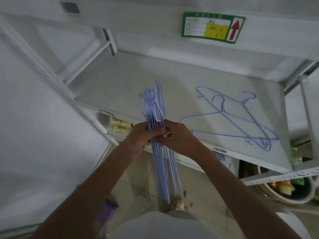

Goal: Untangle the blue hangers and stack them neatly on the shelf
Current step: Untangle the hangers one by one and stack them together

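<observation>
- Nearest, both hands meet just in front of the shelf's front edge; the left hand (140,135) has its fingers (156,132) curled round a bundle of blue hangers (156,111), and the right hand (178,138) pinches the same bundle from the other side
- the bundle is seen edge-on, hangers packed side by side; its hook ends reach up over the front edge of the shelf (189,80), its lower ends hang down toward the floor (134,185); whether every hanger in it is fully free of its neighbours I cannot tell, since the wires blur together
- below, a shoe (178,204) shows on the tiles
- farther in, toward the shelf's right front corner, loose blue hangers (241,118) lie flat and crossed over one another, hooks pointing toward the back; at least two or three, well apart from the bundle
- at the back, on the beam above the shelf, a green-bordered label (213,27) with a red arrow
- Progress, as I judge it: most hangers look gathered and aligned in the hands, so the untangling seems largely done; still to do are setting the bundle down flat on the shelf, then sorting the crossed ones and adding them to the stack
</observation>
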The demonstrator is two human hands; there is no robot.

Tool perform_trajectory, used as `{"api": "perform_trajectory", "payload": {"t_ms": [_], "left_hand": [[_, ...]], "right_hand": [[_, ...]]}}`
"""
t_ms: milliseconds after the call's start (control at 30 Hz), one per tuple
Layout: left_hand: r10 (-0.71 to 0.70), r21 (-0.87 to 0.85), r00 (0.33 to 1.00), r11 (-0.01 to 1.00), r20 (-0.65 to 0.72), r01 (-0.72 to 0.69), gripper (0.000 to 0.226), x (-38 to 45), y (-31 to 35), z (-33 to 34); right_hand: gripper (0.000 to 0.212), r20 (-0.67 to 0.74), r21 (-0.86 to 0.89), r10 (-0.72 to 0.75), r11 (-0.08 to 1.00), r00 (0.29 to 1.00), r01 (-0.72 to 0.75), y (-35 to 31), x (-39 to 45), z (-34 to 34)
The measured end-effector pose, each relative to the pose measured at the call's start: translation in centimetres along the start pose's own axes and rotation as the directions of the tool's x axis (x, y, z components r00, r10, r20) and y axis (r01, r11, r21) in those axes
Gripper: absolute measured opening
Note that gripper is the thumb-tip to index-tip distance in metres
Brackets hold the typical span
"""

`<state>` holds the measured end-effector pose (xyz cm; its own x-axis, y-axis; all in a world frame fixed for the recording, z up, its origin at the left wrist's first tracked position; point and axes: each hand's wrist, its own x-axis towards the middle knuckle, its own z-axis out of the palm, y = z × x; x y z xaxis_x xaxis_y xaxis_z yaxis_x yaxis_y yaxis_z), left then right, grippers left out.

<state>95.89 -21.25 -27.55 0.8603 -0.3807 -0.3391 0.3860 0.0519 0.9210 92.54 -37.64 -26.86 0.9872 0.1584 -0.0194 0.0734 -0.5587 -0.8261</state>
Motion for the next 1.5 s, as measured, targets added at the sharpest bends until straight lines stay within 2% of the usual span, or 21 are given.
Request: {"api": "perform_trajectory", "payload": {"t_ms": [100, 267, 367, 467, 533, 667, 733, 867, 1000, 1067, 1233, 1367, 1433, 1500], "left_hand": [[0.037, -0.065, 0.999, 0.997, 0.022, -0.036, 0.019, 1.3, -0.8, 0.8], [0.021, -0.184, 0.999, 0.983, 0.040, -0.013, 0.040, 3.1, -0.7, 2.2], [-0.015, -0.148, 0.995, 0.988, 0.100, 0.030, 0.042, 3.8, -0.6, 2.8], [-0.030, -0.107, 0.991, 0.993, 0.130, 0.044, 0.042, 4.2, -0.3, 2.9], [-0.037, -0.116, 0.996, 0.992, 0.087, 0.047, 0.038, 4.3, -0.1, 3.3], [0.061, -0.083, 0.996, 0.995, 0.061, -0.056, 0.022, 4.7, 0.5, 4.1], [0.090, -0.044, 0.990, 0.995, 0.111, -0.086, 0.031, 5.1, 1.2, 3.9], [0.062, -0.001, 0.958, 0.998, 0.279, -0.065, 0.049, 5.6, 2.2, 2.9], [0.082, 0.022, 0.924, 0.995, 0.373, -0.097, 0.037, 7.1, 2.6, 1.7], [0.077, -0.009, 0.923, 0.997, 0.376, -0.079, 0.036, 8.2, 2.5, 1.6], [-0.020, -0.136, 0.931, 0.988, 0.365, 0.074, 0.027, 10.3, 2.0, 2.1], [-0.089, -0.127, 0.933, 0.982, 0.350, 0.141, 0.025, 11.2, 2.3, 3.1], [-0.084, -0.108, 0.934, 0.986, 0.346, 0.128, 0.025, 11.4, 2.7, 3.4], [-0.083, -0.107, 0.940, 0.986, 0.332, 0.125, 0.023, 11.3, 3.1, 3.7]], "right_hand": [[0.027, -0.010, -0.058, -0.007, 0.998, 1.000, 0.006, 0.7, -0.2, -0.8], [0.029, 0.018, -0.121, 0.104, 0.988, 0.994, -0.101, 1.7, -0.6, -0.6], [0.027, 0.034, -0.162, 0.101, 0.982, 0.994, -0.094, 2.6, -0.8, -0.7], [0.018, 0.051, -0.028, 0.143, 0.989, 0.988, -0.142, 3.0, -0.7, -0.8], [0.015, 0.046, 0.144, 0.223, 0.963, 0.974, -0.227, 2.4, -0.5, -0.3], [0.024, 0.070, 0.471, 0.419, 0.786, 0.905, -0.401, 1.2, -0.7, 0.6], [0.025, 0.103, 0.539, 0.441, 0.728, 0.892, -0.423, 0.8, -0.8, 0.1], [0.028, 0.117, 0.620, 0.373, 0.697, 0.921, -0.361, 0.2, -0.8, -0.9], [0.035, 0.168, 0.664, 0.384, 0.637, 0.908, -0.392, 0.1, -1.1, -0.8], [0.039, 0.185, 0.635, 0.426, 0.636, 0.886, -0.439, 0.1, -1.1, -0.2], [0.039, 0.090, 0.535, 0.550, 0.676, 0.830, -0.506, 0.9, -1.2, -0.3], [0.030, 0.112, 0.612, 0.585, 0.596, 0.803, -0.519, 3.4, -1.8, -4.0], [0.023, 0.037, 0.658, 0.613, 0.580, 0.789, -0.481, 5.9, -1.9, -6.9], [0.023, -0.091, 0.660, 0.676, 0.591, 0.731, -0.464, 9.0, -1.7, -10.1]]}}
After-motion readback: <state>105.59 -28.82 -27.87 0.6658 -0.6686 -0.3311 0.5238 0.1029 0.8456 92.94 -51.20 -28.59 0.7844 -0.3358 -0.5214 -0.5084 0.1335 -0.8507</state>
